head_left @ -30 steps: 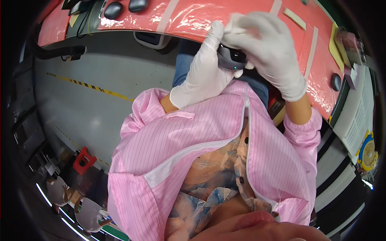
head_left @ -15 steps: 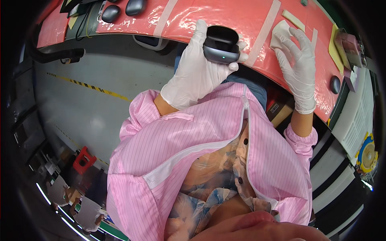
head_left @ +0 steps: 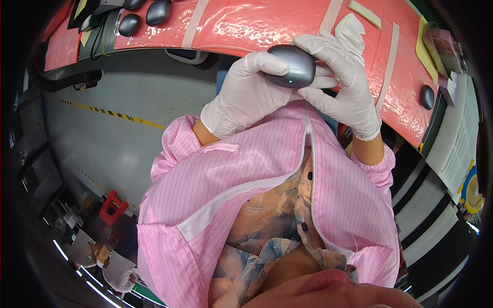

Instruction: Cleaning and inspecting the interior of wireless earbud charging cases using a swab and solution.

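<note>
My gloved left hand (head_left: pixel 251 92) holds a dark grey, rounded earbud charging case (head_left: pixel 291 66), its thumb on the left end of the lid. The case is closed, and a small green light glows on its front. From the right, my gloved right hand (head_left: pixel 341 77) curves round the same case. Its fingertips touch the top edge and its thumb lies near the lower right side. Just beyond the right hand is a crumpled white cloth (head_left: pixel 350 32), partly hidden by the glove.
A red padded mat (head_left: pixel 246 25) with pale tape strips covers the bench. Several more dark cases, one of them (head_left: pixel 158 12), sit at the far left, and a single dark case (head_left: pixel 427 97) lies at the right edge. A beige strip (head_left: pixel 364 14) lies at the back.
The case's lid, raised before, is now down. My right hand has left the white cloth and moved left onto the case. My left thumb has shifted onto the lid.
</note>
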The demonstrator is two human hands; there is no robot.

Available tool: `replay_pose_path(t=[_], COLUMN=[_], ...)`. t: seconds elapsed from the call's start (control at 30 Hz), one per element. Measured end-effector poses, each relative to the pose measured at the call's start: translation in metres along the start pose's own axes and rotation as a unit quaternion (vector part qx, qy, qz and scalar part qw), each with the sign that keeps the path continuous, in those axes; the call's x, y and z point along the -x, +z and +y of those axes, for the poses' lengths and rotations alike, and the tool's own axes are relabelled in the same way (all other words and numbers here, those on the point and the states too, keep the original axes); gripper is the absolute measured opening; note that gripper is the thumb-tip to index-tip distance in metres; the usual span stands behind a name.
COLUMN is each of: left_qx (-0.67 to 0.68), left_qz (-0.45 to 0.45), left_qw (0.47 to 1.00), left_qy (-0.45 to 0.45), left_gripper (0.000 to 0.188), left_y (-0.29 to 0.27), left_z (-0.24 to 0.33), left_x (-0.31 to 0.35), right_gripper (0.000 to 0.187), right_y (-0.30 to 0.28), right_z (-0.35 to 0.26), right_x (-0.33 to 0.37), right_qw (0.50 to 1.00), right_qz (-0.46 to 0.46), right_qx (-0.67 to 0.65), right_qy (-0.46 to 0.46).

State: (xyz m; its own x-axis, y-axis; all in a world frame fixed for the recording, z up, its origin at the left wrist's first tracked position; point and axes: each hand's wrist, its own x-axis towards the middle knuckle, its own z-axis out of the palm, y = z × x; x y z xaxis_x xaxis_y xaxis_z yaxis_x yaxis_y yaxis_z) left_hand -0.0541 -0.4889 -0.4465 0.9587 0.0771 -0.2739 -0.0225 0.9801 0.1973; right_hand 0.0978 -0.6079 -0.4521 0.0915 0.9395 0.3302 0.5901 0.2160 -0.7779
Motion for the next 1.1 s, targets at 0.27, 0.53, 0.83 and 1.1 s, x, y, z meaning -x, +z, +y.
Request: replay_pose_path(t=[0.27, 0.53, 0.83, 1.1], left_qx=[-0.038, 0.011, -0.015, -0.324], left_qz=[0.017, 0.033, 0.046, 0.013], left_qw=[0.999, 0.999, 0.999, 0.943], left_qy=[-0.015, -0.031, -0.007, 0.077], left_gripper=[0.059, 0.057, 0.056, 0.060], left_y=[-0.004, -0.007, -0.006, -0.008], left_z=[0.002, 0.001, -0.002, -0.003], left_x=[0.004, -0.003, -0.007, -0.005], right_gripper=[0.060, 0.066, 0.067, 0.063], right_y=[0.006, 0.013, 0.017, 0.005], right_z=[0.001, 0.010, 0.014, 0.019], right_x=[0.008, 0.015, 0.017, 0.034], right_qw=[0.999, 0.996, 0.993, 0.985], right_qz=[0.040, 0.061, 0.069, 0.157], right_qx=[0.020, -0.060, -0.078, -0.057], right_qy=[0.005, 0.032, 0.053, 0.052])
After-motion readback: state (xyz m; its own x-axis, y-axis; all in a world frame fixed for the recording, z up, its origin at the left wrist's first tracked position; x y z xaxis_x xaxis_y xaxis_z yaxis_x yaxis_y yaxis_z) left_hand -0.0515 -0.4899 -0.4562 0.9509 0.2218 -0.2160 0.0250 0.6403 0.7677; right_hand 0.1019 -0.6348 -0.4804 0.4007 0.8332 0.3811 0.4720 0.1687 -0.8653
